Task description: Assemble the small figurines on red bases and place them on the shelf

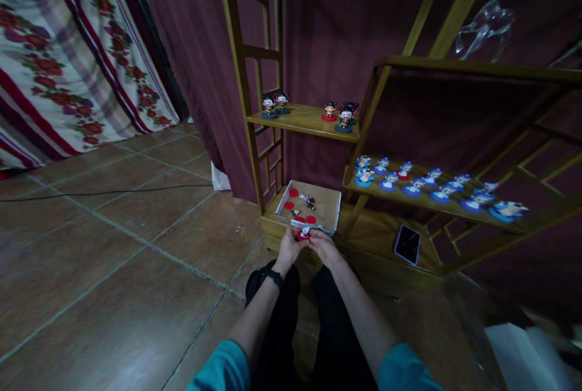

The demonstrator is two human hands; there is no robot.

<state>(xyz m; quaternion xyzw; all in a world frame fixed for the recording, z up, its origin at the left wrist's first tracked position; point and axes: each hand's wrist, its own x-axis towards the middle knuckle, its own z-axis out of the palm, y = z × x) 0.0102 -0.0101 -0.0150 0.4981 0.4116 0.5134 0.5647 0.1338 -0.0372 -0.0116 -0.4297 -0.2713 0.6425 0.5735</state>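
Between them, my left hand (291, 247) and my right hand (323, 245) grip a small figurine (304, 232) with a white upper part and a red base. Both hands are closed on it, at the near edge of a shallow cardboard box (335, 203). Inside the box lie several round red bases (293, 193) and some loose dark figurine pieces (311, 203). The fingers partly cover the figurine, so its details are hard to make out.
The box sits low on a wooden shelf unit (304, 121). Dark-haired figurines (346, 118) stand on the upper shelf, and blue and purple figurines (415, 187) on the right one. A phone (408, 244) lies below. A black cable (109, 193) crosses the tiled floor.
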